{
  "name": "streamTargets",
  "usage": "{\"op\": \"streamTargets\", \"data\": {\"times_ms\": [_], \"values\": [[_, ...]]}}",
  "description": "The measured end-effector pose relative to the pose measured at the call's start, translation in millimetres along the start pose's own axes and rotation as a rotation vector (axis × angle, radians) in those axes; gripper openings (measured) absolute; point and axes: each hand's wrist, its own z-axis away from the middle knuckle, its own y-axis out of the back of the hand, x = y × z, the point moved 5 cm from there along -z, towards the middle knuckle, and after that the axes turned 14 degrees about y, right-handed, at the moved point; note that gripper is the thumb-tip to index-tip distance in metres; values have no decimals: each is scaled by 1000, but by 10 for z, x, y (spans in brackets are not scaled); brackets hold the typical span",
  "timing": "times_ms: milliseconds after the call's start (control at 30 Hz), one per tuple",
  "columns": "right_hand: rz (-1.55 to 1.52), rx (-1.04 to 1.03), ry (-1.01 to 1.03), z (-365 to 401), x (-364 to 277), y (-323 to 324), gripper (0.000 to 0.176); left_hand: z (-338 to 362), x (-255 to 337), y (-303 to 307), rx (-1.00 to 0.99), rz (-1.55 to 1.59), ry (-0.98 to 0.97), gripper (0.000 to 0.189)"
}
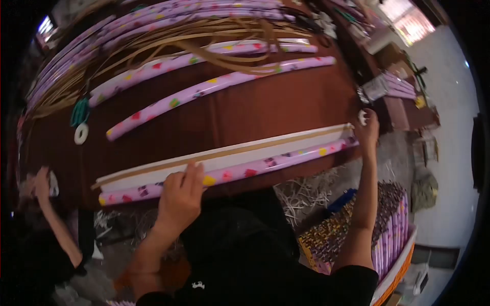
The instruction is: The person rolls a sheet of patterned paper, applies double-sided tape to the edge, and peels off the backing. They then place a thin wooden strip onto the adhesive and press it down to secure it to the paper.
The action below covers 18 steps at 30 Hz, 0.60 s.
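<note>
A partly rolled sheet of lilac patterned wrapping paper (pixel 237 174) lies along the near side of the brown table, its white inner side showing. Along that white side runs a tan flat strip (pixel 224 152). My left hand (pixel 181 196) rests on the rolled edge left of the middle, fingers stretched out over the paper. At the sheet's right end, my right hand (pixel 368 130) has its fingers curled about a small white roll of tape (pixel 363 118), partly hidden by them. Beyond the sheet lies a finished-looking lilac roll (pixel 219 84).
More lilac rolls (pixel 189 15) and long tan strips (pixel 66 94) cover the far side. Teal-handled scissors (pixel 80 112) and a white tape ring (pixel 80 133) lie at the left. Another person's hand (pixel 42 183) is there too. A basket (pixel 403 265) of patterned rolls stands below right.
</note>
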Motion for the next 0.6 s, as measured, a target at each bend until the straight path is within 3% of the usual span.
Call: {"op": "streamTargets", "data": {"times_ms": [33,67,133,167,233,300,333,400,600], "values": [[30,80,163,-41,-311,62,38,14,-8,-1,13,21,2,52],[-71,-29,147,-128,-781,118,34,18,-9,-10,32,48,-7,56],[-516,-90,320,-126,-1677,38,31,31,-7,-25,66,-21,-33,55],[-852,-216,120,-61,-2106,-54,29,26,-9,-21,42,-38,-27,55],[-804,-327,513,-50,-2890,-51,27,39,-12,-28,54,-38,-15,54],[-864,-539,600,-11,-3439,-125,27,31,-2,-13,74,-20,-14,54],[-866,-538,599,-10,-3596,-196,27,24,1,-2,74,-29,-11,53],[-938,-519,862,68,-3910,-297,28,25,9,5,72,-33,-14,53],[-959,-732,758,54,-4145,-382,21,34,-12,-19,99,-64,-16,49]]}}
